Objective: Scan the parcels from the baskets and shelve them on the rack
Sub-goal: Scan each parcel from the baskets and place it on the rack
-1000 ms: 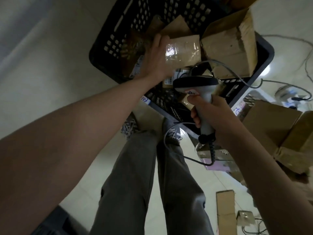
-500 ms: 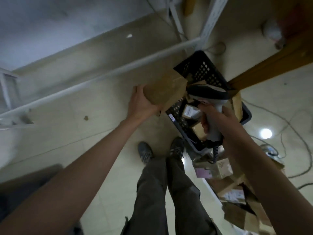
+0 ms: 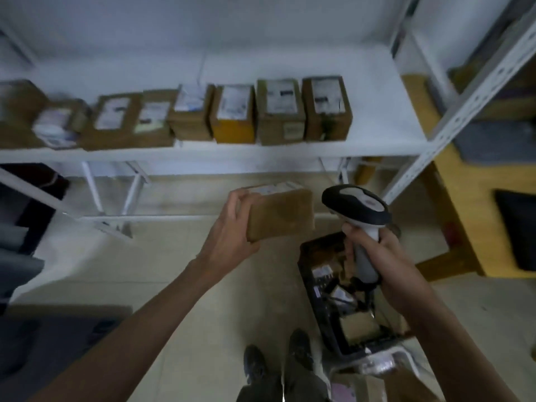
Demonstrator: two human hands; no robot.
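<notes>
Left hand (image 3: pixel 232 227) grips a small cardboard parcel (image 3: pixel 280 214) by its left end, in the air below the rack shelf (image 3: pixel 377 111). Right hand (image 3: pixel 374 250) grips the scanner (image 3: pixel 358 208) handle. Parcel looks light, stiff; one-hand end grip should do.

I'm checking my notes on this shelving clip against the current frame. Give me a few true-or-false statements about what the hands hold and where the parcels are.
1. The left hand grips a brown parcel. True.
2. The right hand is empty. False: it grips the handle of a barcode scanner.
3. A row of parcels stands on the white rack shelf. True.
4. The black basket on the floor is empty. False: parcels lie in it.
5. The held parcel rests on the shelf. False: it is held in the air in front of the rack.
</notes>
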